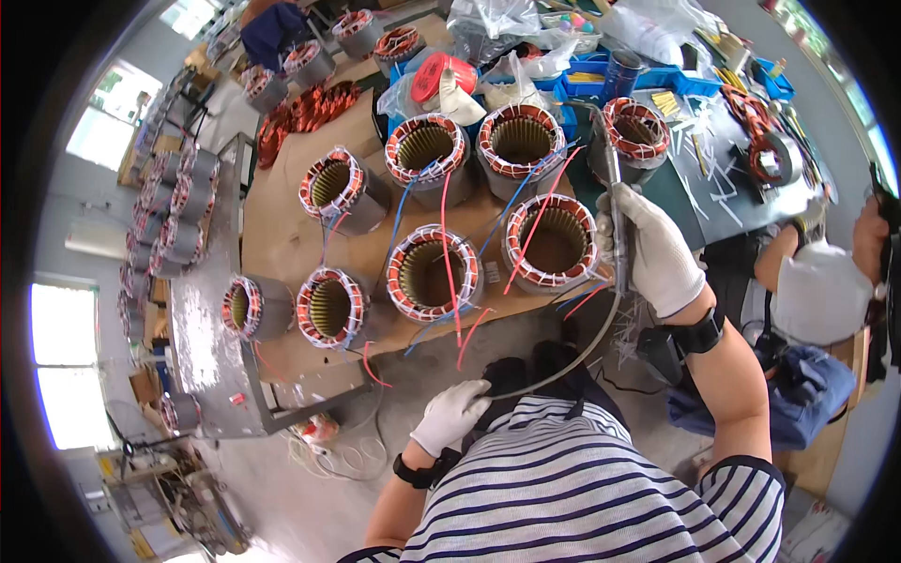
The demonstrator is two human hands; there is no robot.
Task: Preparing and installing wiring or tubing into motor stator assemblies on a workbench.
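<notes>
My right hand (657, 249), in a white glove, grips a long grey tool (613, 169) upright beside a wound motor stator (552, 239) at the table's near edge. The tool's tip reaches toward another stator (636, 131) further back. A grey hose or cable (572, 361) curves from the tool down to my left hand (453, 413), also gloved, which holds the hose close to my striped shirt. Red and blue lead wires (450, 263) hang from the stators over the table edge.
Several more copper-wound stators (430, 270) stand on the cardboard-covered table (282, 235). Blue bins and plastic bags (507, 66) lie at the back. Another person (817, 291) sits at the right. More stators line a shelf (160, 225) on the left.
</notes>
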